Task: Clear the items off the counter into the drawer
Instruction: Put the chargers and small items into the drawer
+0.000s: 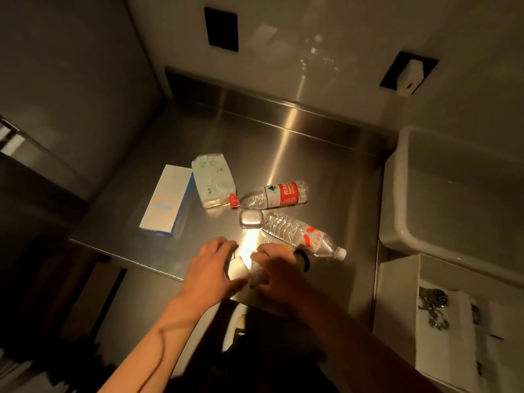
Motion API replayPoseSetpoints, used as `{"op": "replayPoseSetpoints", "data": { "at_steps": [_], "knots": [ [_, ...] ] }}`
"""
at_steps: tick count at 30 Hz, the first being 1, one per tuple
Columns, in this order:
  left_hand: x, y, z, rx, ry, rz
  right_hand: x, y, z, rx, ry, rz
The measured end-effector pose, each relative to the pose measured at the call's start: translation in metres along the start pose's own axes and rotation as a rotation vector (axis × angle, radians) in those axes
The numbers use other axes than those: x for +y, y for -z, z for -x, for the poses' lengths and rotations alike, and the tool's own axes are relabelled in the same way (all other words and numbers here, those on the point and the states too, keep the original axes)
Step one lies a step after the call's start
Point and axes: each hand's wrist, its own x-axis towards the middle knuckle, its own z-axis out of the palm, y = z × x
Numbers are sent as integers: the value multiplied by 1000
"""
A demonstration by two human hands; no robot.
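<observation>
I see both hands at the steel bench's (pixel 312 154) near edge: left hand (pixel 211 266) and right hand (pixel 279 275) curl round small white items (pixel 236 268) (possibly packets). Two water bottles (pixel 273 197) lie beyond them, beside a blue box (pixel 167 201).

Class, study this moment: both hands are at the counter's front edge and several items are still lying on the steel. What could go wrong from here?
1. The clear plastic bottle with the red cap and the clear bottle with the white cap lie on their sides, so a nudge might roll them.
2. The left hand and right hand work on small white items at the steel counter edge; one could drop.
</observation>
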Motion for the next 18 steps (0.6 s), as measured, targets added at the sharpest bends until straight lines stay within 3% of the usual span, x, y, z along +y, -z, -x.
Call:
{"op": "replayPoseSetpoints", "data": {
  "at_steps": [9,18],
  "knots": [
    [-8,-15,-3,-21,-2,-26,-18,-16,-16,10,41,126],
    [-22,-12,-1,-54,48,103,-27,-28,-30,-5,90,0]
  ]
}}
